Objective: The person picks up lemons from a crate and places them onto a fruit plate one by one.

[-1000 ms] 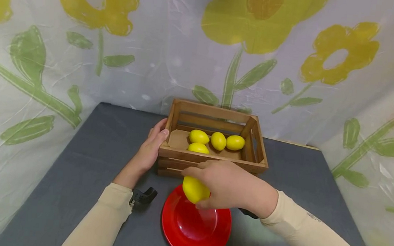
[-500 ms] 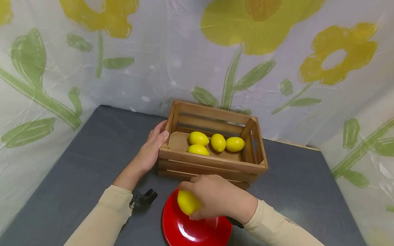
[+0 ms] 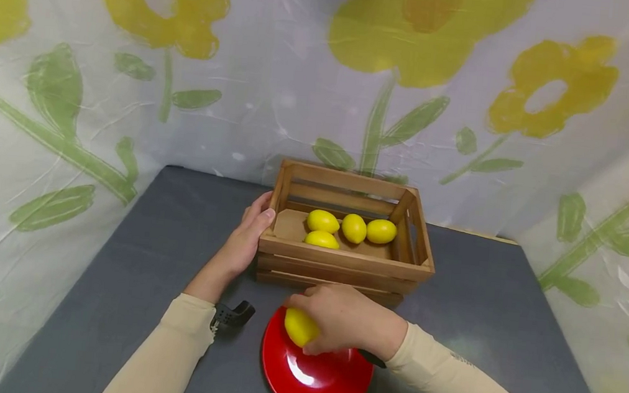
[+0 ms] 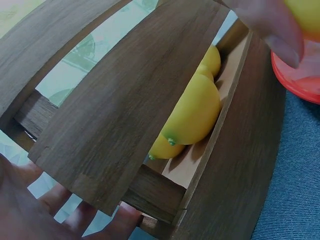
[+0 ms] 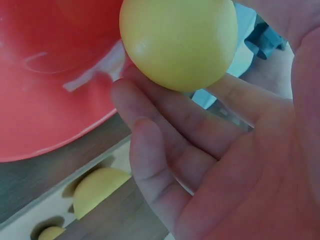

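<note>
My right hand [image 3: 345,318] grips a yellow lemon [image 3: 299,327] at the far left edge of a red plate [image 3: 320,384]. In the right wrist view the lemon [image 5: 180,42] sits between my fingers [image 5: 165,140] and thumb, just over the plate [image 5: 45,100]. I cannot tell whether it touches the plate. My left hand [image 3: 246,240] holds the left end of a wooden crate [image 3: 343,255], thumb on its rim. Several lemons [image 3: 353,228] lie inside. In the left wrist view the crate's slats [image 4: 125,100] fill the picture, with lemons [image 4: 192,115] showing through.
The crate and plate stand on a dark grey table [image 3: 136,249]. A floral sheet [image 3: 248,59] hangs behind and at both sides. A black wrist mount [image 3: 231,314] sits by my left sleeve. Bare tabletop lies left and right of the crate.
My right hand has come down and toward me with the lemon, from in front of the crate to the plate's far edge. My left hand has stayed on the crate.
</note>
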The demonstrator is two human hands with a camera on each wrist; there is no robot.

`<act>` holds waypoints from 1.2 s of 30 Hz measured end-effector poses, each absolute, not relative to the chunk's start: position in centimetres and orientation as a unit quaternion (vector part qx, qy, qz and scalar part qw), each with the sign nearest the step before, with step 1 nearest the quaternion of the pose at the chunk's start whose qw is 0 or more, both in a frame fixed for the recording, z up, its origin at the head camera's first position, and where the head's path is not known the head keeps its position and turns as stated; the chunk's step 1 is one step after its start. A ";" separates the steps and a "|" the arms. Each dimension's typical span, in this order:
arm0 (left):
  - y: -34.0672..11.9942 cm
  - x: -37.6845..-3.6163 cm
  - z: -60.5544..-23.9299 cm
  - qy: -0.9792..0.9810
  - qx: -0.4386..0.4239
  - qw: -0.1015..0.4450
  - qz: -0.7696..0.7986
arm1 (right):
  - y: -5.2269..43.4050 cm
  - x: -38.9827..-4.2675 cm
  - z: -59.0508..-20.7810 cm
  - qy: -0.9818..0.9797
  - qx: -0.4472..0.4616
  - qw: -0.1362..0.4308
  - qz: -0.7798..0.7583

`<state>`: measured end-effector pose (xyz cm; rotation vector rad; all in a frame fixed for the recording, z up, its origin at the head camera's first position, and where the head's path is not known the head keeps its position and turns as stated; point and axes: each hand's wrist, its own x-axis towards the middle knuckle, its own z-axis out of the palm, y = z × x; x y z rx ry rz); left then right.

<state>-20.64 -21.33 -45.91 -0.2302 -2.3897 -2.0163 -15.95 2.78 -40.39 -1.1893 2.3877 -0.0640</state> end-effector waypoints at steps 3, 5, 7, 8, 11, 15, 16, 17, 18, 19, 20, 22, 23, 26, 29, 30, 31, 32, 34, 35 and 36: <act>-21.3 -20.8 -46.0 -0.763 -0.074 0.003 -0.642 | 2.8 -15.9 -40.7 0.870 -0.431 0.237 -0.025; -21.3 -20.8 -46.0 -0.761 -0.074 0.002 -0.644 | 2.7 -16.0 -40.9 0.868 -0.436 0.237 -0.026; -21.4 -20.8 -46.1 -0.760 -0.072 0.001 -0.646 | 2.6 -16.0 -41.0 0.866 -0.439 0.240 -0.029; -21.5 -20.7 -46.1 -0.760 -0.073 0.000 -0.646 | 2.6 -16.0 -41.1 0.865 -0.439 0.242 -0.030; -21.5 -20.6 -46.2 -0.758 -0.070 -0.005 -0.648 | 2.5 -15.9 -41.1 0.864 -0.436 0.251 -0.030; -21.5 -20.5 -46.2 -0.759 -0.071 -0.006 -0.647 | 2.3 -16.0 -41.1 0.864 -0.432 0.256 -0.021; -21.5 -20.6 -46.2 -0.758 -0.072 -0.006 -0.648 | 2.3 -16.0 -41.0 0.865 -0.433 0.254 -0.018; -21.5 -20.6 -46.1 -0.758 -0.073 -0.005 -0.648 | 2.3 -16.0 -41.0 0.865 -0.434 0.253 -0.014; -21.5 -20.6 -46.1 -0.758 -0.075 -0.004 -0.648 | 2.3 -16.1 -41.0 0.865 -0.435 0.251 -0.011; -21.5 -20.7 -46.1 -0.758 -0.076 -0.003 -0.648 | 2.3 -16.1 -41.0 0.865 -0.436 0.249 -0.009; -21.5 -20.7 -46.0 -0.758 -0.077 -0.004 -0.648 | 2.3 -16.1 -41.0 0.865 -0.436 0.247 -0.009; -21.4 -20.7 -46.0 -0.759 -0.079 -0.002 -0.647 | 2.3 -16.1 -41.0 0.865 -0.438 0.244 -0.007; -21.5 -20.7 -46.0 -0.759 -0.079 -0.002 -0.646 | 2.4 -16.1 -41.0 0.865 -0.438 0.243 -0.008; -21.4 -20.7 -46.0 -0.759 -0.081 -0.002 -0.647 | 2.4 -16.1 -41.1 0.866 -0.437 0.243 -0.009; -21.4 -20.7 -45.9 -0.758 -0.084 -0.003 -0.647 | 2.5 -16.1 -41.0 0.867 -0.435 0.244 -0.009; -21.4 -20.7 -45.9 -0.758 -0.085 -0.003 -0.646 | 2.5 -16.1 -41.0 0.867 -0.434 0.245 -0.010; -21.4 -20.7 -45.9 -0.759 -0.085 -0.003 -0.646 | 2.5 -16.1 -41.0 0.867 -0.432 0.246 -0.011; -21.4 -20.6 -45.9 -0.759 -0.085 -0.003 -0.645 | 2.5 -16.1 -41.0 0.868 -0.430 0.248 -0.012; -21.4 -20.6 -45.8 -0.761 -0.081 -0.001 -0.644 | 2.5 -16.1 -40.8 0.869 -0.426 0.251 -0.014; -21.5 -20.6 -45.8 -0.762 -0.081 0.000 -0.643 | 2.5 -16.1 -40.8 0.870 -0.425 0.251 -0.015; -21.5 -20.6 -45.8 -0.762 -0.080 0.001 -0.643 | 2.5 -16.2 -40.7 0.871 -0.422 0.253 -0.017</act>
